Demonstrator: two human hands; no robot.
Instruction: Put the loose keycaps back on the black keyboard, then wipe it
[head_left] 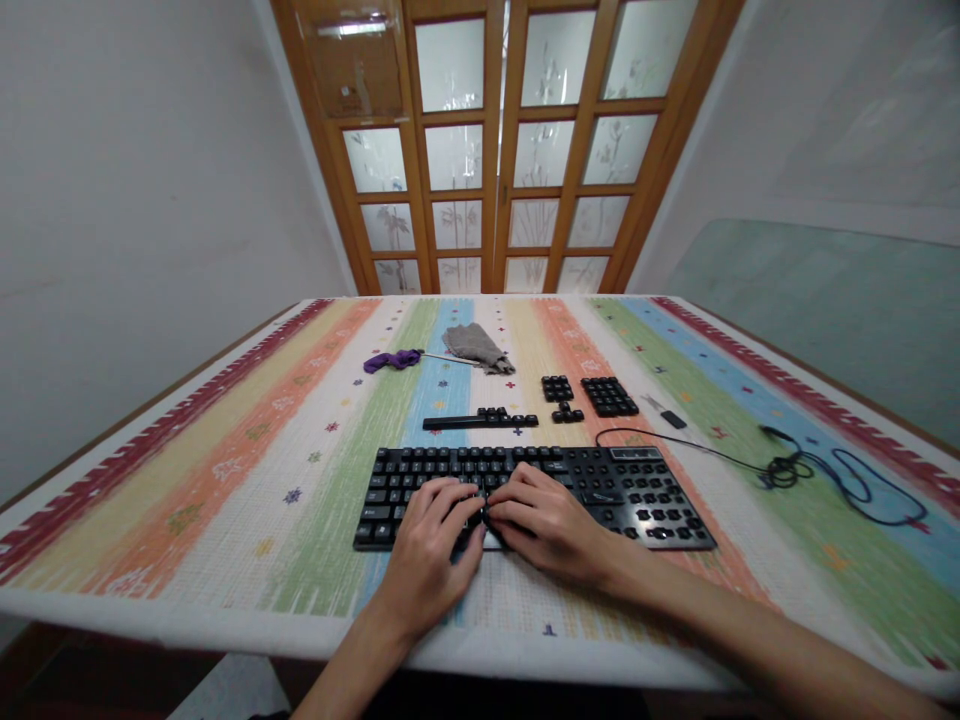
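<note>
A black keyboard lies in front of me, its left and middle keys in place, while the number pad side shows bare key sockets. My left hand rests over the lower middle of the board, fingers bent and closed. From the right, my right hand meets it there, its fingertips pressed together. Whatever lies between the fingertips is small, dark and mostly hidden. Behind the board are a long black space bar with several keycaps, arrow keycaps, another keycap group and a number pad keycap block.
A grey cloth and a purple cloth lie farther back, with a thin rod between them. To the right are a small dark tool and the coiled cable. The striped tablecloth covers the table.
</note>
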